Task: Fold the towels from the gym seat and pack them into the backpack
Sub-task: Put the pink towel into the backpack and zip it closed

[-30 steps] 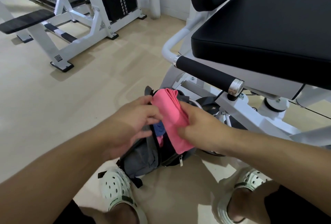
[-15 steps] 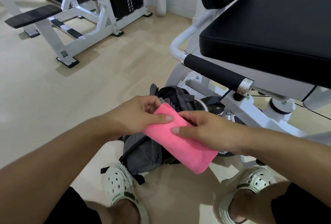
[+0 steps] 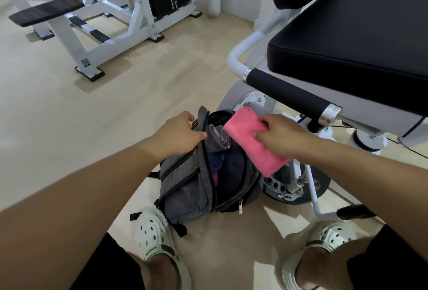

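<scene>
A grey backpack (image 3: 185, 187) lies open on the floor between my feet. Folded grey, dark blue and pink cloth (image 3: 216, 148) shows inside its main compartment. My left hand (image 3: 178, 134) grips the backpack's front flap at the zip edge and holds it apart. My right hand (image 3: 278, 136) holds a folded pink towel (image 3: 252, 143) above the right side of the opening. The black gym seat (image 3: 352, 35) at the upper right has nothing on it.
The seat's white frame, a black padded handle (image 3: 289, 95) and a round base plate (image 3: 298, 185) stand close behind and right of the backpack. A white weight machine (image 3: 111, 18) with black pads stands at the far left. My feet in white clogs (image 3: 155, 234) flank the backpack.
My left hand let go of the pink towel and took the backpack's flap, pulling it open. My right hand carried the towel to the right, over the opening.
</scene>
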The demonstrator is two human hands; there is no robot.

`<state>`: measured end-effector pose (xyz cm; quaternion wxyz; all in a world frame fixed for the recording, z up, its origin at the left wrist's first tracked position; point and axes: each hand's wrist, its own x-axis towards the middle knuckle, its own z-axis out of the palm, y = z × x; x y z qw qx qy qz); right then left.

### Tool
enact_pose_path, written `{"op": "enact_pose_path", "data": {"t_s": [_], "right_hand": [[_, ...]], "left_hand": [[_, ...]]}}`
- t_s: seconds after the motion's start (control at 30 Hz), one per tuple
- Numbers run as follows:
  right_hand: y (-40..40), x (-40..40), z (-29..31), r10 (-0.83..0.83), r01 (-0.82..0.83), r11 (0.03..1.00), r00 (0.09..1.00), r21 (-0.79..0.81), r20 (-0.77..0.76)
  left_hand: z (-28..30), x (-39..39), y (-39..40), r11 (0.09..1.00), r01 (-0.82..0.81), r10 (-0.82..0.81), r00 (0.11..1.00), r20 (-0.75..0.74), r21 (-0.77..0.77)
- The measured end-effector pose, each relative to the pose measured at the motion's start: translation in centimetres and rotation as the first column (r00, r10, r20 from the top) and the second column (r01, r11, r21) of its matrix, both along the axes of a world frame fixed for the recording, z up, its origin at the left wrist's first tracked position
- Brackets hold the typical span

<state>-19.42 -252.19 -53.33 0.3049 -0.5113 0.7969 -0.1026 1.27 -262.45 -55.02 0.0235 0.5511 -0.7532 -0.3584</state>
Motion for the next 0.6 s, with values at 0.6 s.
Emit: {"op": "enact_pose_path", "data": {"t_s": [0.6], "right_hand": [[-5.1, 4.5, -10.0, -0.228, 0.246, 0.968, 0.943, -0.045, 0.242]], "left_hand": [[-3.2, -2.7, -0.6, 0.977, -0.091, 0.101, 0.994, -0.039, 0.194]]}}
